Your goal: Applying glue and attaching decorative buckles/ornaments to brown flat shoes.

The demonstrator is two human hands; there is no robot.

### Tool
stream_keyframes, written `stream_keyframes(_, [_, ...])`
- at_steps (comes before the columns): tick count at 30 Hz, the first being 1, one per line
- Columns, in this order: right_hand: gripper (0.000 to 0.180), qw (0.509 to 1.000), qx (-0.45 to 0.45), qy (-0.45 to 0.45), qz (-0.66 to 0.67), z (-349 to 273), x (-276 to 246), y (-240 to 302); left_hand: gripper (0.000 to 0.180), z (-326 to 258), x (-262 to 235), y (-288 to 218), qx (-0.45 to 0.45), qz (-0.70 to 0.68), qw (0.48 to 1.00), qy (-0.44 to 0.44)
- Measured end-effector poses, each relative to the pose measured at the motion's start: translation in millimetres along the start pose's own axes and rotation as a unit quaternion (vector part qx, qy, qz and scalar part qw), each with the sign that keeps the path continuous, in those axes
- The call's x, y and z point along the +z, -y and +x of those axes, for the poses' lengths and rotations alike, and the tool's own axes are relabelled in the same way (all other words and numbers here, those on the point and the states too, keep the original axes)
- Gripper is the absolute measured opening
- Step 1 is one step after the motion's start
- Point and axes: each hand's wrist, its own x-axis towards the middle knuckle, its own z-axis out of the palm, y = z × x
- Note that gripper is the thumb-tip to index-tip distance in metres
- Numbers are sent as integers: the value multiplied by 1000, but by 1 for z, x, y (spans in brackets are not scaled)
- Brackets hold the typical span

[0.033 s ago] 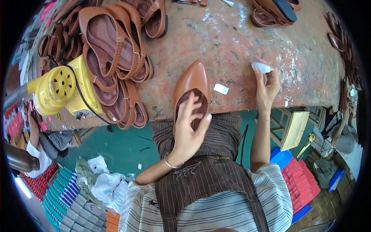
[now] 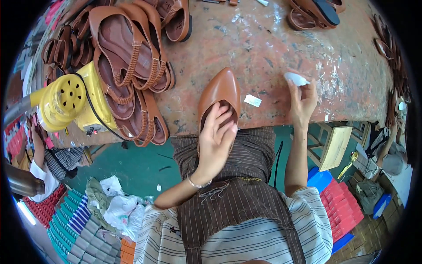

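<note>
A brown pointed-toe shoe (image 2: 224, 86) rests on the worn table near its front edge, toe pointing away. My left hand (image 2: 215, 138) is over its opening, fingers apart and partly inside; the fingertips reach the insole area, and I cannot tell whether they press on it. To the right, my right hand (image 2: 303, 101) pinches a small white squeeze bottle (image 2: 296, 79) with a thin pointed tip, held just over the tabletop. Between the shoe and that hand lies a small white tag (image 2: 252, 100).
Brown slingback shoes (image 2: 116, 39) are piled at the left, beside a yellow machine (image 2: 70, 99) with a black cable. More sandals (image 2: 314, 15) sit at the far right of the table (image 2: 263, 53). A wooden stool (image 2: 336, 147) stands below the right edge.
My left fingers have shifted slightly and reach a little deeper into the shoe. The white bottle in my right hand has moved slightly left and tilted a little.
</note>
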Motion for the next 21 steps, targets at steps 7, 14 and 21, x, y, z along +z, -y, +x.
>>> stream_keyframes(7, [23, 949, -154, 213, -176, -21, 33, 33, 21, 51, -20, 50, 82, -472, 858, 183])
stream_keyframes(14, [29, 913, -200, 246, -258, -20, 38, 35, 21, 37, -4, 21, -21, -362, 931, 46])
stream_keyframes(21, [27, 896, -213, 267, -284, -19, 41, 38, 27, 37, -2, 19, -23, -352, 935, 35])
